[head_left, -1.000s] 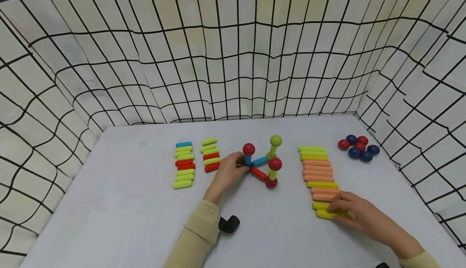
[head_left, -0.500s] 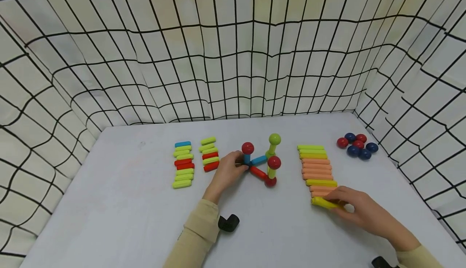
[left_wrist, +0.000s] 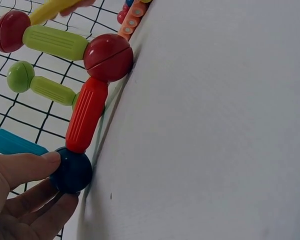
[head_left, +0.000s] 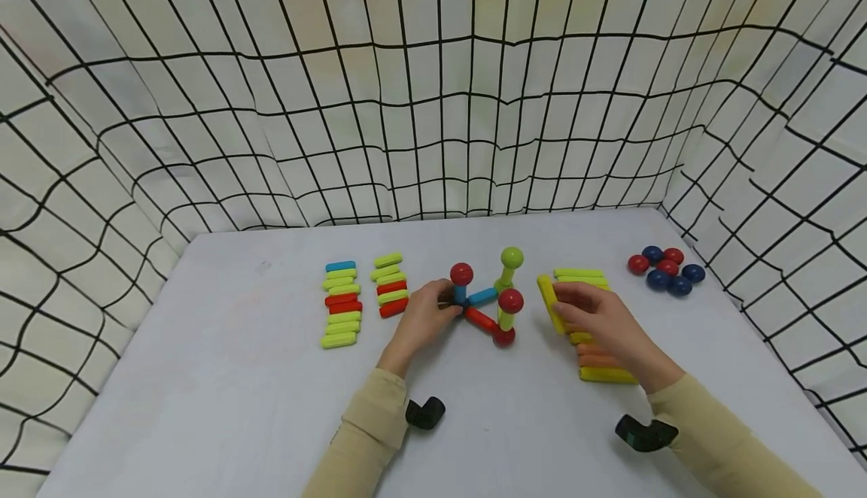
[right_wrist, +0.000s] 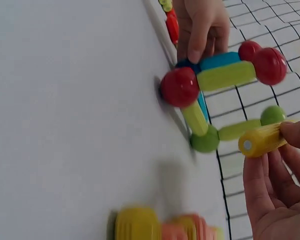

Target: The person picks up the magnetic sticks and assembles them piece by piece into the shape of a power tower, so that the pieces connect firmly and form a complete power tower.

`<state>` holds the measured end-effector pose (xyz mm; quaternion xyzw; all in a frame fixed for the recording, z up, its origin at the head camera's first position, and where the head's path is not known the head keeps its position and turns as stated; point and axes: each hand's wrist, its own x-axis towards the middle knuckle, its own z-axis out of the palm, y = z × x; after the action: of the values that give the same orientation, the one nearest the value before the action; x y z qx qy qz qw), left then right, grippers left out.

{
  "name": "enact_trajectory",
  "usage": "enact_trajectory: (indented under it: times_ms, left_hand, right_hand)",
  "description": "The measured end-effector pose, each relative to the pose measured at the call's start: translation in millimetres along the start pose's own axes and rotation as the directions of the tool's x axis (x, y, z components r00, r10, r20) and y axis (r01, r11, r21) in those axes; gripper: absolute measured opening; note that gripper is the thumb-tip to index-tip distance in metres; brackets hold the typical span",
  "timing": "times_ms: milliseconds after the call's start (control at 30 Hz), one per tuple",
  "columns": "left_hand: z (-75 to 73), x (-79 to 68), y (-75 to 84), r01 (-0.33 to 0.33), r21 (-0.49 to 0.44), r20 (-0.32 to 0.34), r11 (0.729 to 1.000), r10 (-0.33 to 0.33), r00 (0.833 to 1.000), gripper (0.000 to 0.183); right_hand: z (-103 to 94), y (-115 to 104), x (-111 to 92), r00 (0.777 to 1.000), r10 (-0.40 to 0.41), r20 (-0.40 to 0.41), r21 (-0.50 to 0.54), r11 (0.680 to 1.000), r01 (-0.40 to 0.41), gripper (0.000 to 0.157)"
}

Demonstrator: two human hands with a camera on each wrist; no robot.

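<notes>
A yellow rod (head_left: pixel 552 305), tilted and raised, is held right of centre in the frame, just beside a half-built ball-and-rod structure (head_left: pixel 482 322) and apart from it. The right hand (head_left: pixel 603 325) holds the rod in a narrow pinch between thumb and fingers, leaving free an end with a pale disc (right_wrist: pixel 247 144), perhaps a magnet. At the structure's near-left corner, the left hand (head_left: pixel 423 314) pinches a dark blue ball (left_wrist: pixel 71 171), thumb on one side and fingers on the other.

Three uprights rise from the base, two topped by red balls, left (head_left: pixel 462 274) and near right (head_left: pixel 511 301), and one by a green ball (head_left: pixel 512 258) at the back. The step in hand appears to be adding the yellow rod to these upper balls, none yet bridged. That would call for a steady left-hand hold, the rod turned level, and its ends met gently with two balls lest an upright tip; which pair is meant cannot be told.

Farther right lies a column of long rods (head_left: pixel 608 375); at the upper right, a cluster of red and dark blue balls (head_left: pixel 668 267). Left of centre, short rods lie in two columns (head_left: pixel 339 341) on the white table (head_left: pixel 223 378), before a black-gridded wall.
</notes>
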<state>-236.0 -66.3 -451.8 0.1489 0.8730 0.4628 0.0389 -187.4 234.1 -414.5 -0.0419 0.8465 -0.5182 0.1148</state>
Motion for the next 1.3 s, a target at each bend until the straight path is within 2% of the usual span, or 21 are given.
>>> enact_trajectory:
  times_ms: [200,433,1067,1200,1300]
  left_hand:
    - [0.8,-1.5,1.9,-0.005,0.010,0.005,1.000,0.005,1.000,0.034]
    - [0.9,-2.8,4.9,-0.020,0.021,-0.013,1.000,0.021,1.000,0.031]
    - [2.4,1.4,2.2,-0.038,0.052,-0.017,0.998,0.039,0.999,0.030]
    - [3.2,1.7,1.3,-0.036,0.054,-0.017,0.998,0.037,0.999,0.030]
    - [3.5,1.2,0.4,-0.022,0.041,-0.016,0.999,0.022,1.000,0.030]
  right_hand:
    - [17.2,-3.4,22.7,0.999,0.023,0.044,0.068,0.997,-0.026,0.058]
    - [28.6,-4.2,37.9,0.998,-0.001,0.061,0.104,0.995,-0.006,0.055]
    - [45.0,-5.1,51.8,0.997,0.021,0.072,0.158,0.987,-0.032,0.050]
    - [43.6,-5.3,49.7,0.996,0.016,0.091,0.111,0.994,-0.026,0.051]
    - [38.7,-4.8,42.9,0.989,0.009,0.147,0.014,1.000,-0.011,0.051]
